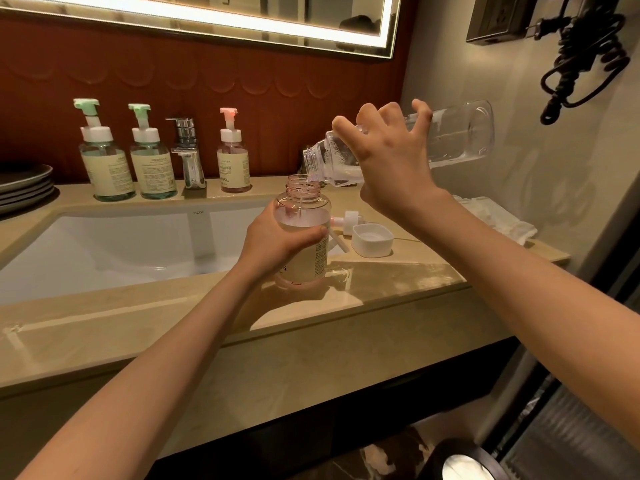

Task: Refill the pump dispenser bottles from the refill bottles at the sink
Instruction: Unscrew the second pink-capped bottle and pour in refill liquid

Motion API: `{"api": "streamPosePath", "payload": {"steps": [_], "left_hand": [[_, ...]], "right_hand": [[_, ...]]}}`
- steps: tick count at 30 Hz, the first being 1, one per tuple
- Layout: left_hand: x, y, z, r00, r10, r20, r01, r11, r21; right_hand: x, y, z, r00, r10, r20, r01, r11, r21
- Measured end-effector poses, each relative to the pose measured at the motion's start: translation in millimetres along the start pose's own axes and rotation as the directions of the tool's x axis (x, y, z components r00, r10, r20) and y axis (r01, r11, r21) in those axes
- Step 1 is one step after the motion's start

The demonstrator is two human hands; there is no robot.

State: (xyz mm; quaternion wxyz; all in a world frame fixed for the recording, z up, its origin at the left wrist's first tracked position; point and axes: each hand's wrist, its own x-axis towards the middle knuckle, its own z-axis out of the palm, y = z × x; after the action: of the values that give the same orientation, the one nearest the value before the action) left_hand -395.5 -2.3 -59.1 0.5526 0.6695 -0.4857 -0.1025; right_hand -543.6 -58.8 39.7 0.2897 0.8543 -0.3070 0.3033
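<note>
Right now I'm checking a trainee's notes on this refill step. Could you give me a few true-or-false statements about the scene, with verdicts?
1. The right hand tilts the refill bottle, its mouth over the open dispenser bottle. True.
2. The left hand hangs idle. False: it grips the dispenser bottle.
3. The pump head lies on the counter beside a white cap. True.
4. Water runs from the faucet. False: no stream shows.
5. The pink-topped pump bottle stands left of the faucet. False: in this view it stands to the faucet's right.
</note>
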Motion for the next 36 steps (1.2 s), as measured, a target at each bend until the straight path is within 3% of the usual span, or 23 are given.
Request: {"api": "streamPosePath", "payload": {"steps": [36], "left_hand": [[-2.9, 1.9, 0.1, 1.0, -0.018, 0.01, 0.018, 0.998, -0.056]], "right_hand": [[5.7, -1.9, -4.5, 0.996, -0.082, -0.041, 0.079, 0.995, -0.065]]}}
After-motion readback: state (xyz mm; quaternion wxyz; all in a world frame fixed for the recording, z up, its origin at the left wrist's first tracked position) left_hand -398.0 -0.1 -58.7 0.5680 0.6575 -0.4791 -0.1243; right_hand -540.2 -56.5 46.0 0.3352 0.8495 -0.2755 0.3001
